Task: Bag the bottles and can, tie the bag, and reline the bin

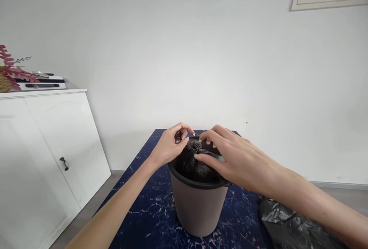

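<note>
A taupe waste bin [197,206] with a black rim stands on a dark blue marbled table [149,210]. A black plastic bag [191,164] is bunched up inside its mouth. My left hand [169,147] hovers over the bin's far left rim, its fingers pinched on a fold of the bag. My right hand [230,157] reaches across the top of the bin, fingers curled on the bag's gathered plastic near the middle.
A second crumpled black bag [290,222] lies on the table at the right, under my right forearm. A white cabinet [43,157] stands at the left, with a flat device and a pink plant on it. A white wall rises behind.
</note>
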A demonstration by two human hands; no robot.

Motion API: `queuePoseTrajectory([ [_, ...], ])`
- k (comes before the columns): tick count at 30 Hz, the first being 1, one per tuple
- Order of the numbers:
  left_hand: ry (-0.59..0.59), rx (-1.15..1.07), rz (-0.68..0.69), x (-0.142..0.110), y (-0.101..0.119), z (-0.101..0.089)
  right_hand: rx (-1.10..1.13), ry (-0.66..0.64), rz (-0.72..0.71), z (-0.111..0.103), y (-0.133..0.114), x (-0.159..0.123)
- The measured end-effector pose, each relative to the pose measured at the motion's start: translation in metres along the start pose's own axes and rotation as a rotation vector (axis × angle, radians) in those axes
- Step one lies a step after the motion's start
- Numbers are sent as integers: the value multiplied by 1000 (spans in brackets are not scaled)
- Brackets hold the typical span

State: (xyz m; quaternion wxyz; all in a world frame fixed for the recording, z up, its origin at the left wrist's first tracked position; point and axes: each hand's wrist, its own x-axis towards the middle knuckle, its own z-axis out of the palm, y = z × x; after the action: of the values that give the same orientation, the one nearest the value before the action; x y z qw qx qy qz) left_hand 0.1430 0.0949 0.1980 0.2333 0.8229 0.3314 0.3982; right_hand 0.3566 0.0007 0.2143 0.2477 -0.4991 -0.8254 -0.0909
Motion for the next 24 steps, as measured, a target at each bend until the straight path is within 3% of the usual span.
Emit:
queuePoseTrajectory([
  [4, 43, -68, -3, -6, -9, 0, -88, -287, 41, 2, -10, 34],
  [6, 84, -116, -12, -11, -15, 2, -116, -335, 45, 7, -12, 43],
  [11, 366, -182, -69, -39, -25, 19, -61, -159, 116, 11, -3, 45],
  [16, 487, -63, 78, -71, -22, 46, 101, 77, 124, -16, 20, 42],
  [20, 490, 79, 206, -88, -11, 64, 179, 129, 81, -23, 27, 44],
  [24, 441, 86, 229, -91, -5, 77, 128, 164, 9, -14, 13, 42],
])
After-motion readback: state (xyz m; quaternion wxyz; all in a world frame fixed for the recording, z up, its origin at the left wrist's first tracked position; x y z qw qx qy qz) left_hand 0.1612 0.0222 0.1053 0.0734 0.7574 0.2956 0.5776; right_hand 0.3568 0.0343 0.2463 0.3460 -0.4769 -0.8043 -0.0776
